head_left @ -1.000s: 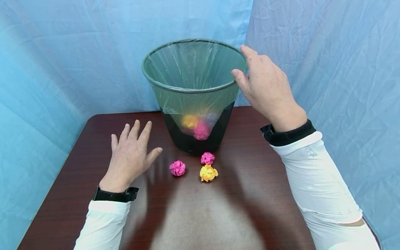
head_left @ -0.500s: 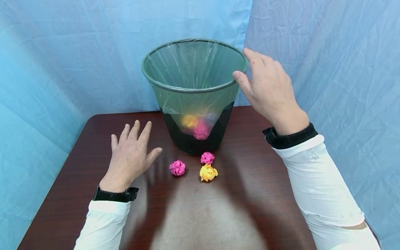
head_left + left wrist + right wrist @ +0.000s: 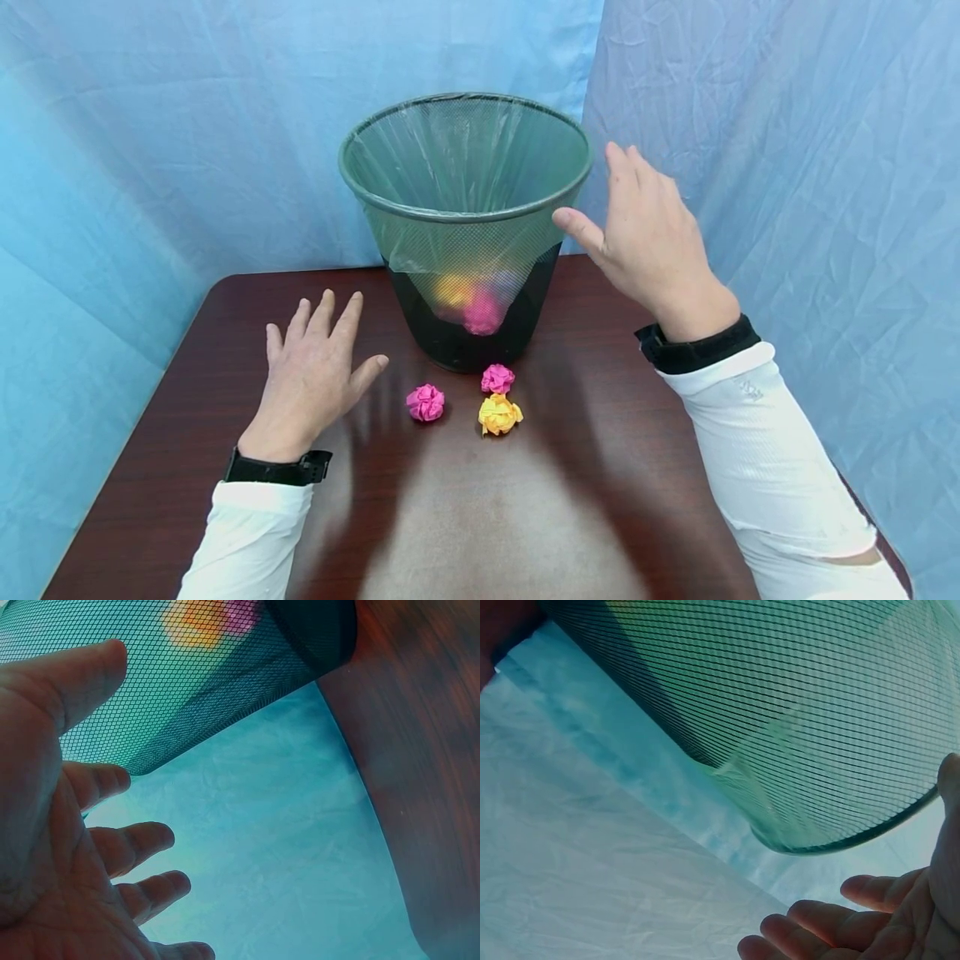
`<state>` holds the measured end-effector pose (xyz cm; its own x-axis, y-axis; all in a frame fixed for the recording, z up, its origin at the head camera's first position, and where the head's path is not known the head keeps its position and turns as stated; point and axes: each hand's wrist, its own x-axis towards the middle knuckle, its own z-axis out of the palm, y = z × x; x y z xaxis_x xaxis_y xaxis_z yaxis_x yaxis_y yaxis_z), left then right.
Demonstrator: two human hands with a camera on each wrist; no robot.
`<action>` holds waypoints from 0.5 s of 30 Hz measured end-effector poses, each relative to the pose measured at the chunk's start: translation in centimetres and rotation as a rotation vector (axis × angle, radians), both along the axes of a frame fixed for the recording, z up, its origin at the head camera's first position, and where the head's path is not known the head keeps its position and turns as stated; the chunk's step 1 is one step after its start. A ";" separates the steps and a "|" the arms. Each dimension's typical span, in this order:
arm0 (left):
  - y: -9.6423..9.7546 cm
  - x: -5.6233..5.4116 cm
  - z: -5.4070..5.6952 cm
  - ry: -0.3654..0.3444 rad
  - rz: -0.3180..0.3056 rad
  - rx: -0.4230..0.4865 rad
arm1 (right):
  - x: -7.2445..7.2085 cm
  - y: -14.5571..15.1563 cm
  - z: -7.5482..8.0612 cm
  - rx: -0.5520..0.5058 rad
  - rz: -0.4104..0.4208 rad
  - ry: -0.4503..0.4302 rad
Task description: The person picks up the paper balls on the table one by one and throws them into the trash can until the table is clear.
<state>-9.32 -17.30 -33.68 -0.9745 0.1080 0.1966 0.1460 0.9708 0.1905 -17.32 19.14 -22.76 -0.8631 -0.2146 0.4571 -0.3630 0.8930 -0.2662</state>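
A black mesh wastebasket [image 3: 420, 317] lined with a green plastic bag [image 3: 465, 158] stands upright toward the back of the table. Yellow and pink crumpled paper shows through its side. In front lie a pink paper ball [image 3: 425, 402], a smaller pink paper ball [image 3: 497, 379] and a yellow paper ball [image 3: 499, 414]. My left hand [image 3: 311, 379], fingers spread, is left of the basket and holds nothing; the left wrist view shows its palm facing the mesh [image 3: 112, 735]. My right hand [image 3: 660, 233] is beside the basket's right rim, fingers extended, holding nothing.
The dark brown wooden table [image 3: 450, 533] has a rounded far left corner. Light blue cloth [image 3: 225, 125] hangs behind and along both sides. Both forearms wear white sleeves with black wrist straps [image 3: 697, 346].
My right hand has come off the basket's rim, moving down and slightly right. The left hand, basket and paper balls have stayed put.
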 end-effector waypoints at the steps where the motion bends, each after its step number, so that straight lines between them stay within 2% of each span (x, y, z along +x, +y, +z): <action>1: 0.0 0.0 0.0 0.000 0.000 0.000 | 0.0 0.1 -0.2 0.001 -0.002 -0.003; 7: -0.1 0.1 -0.2 0.007 0.001 -0.003 | -0.1 0.6 -2.0 0.007 0.001 0.008; 15: -0.1 0.2 -0.3 0.010 0.005 0.003 | 0.0 0.7 -3.8 0.032 -0.029 -0.064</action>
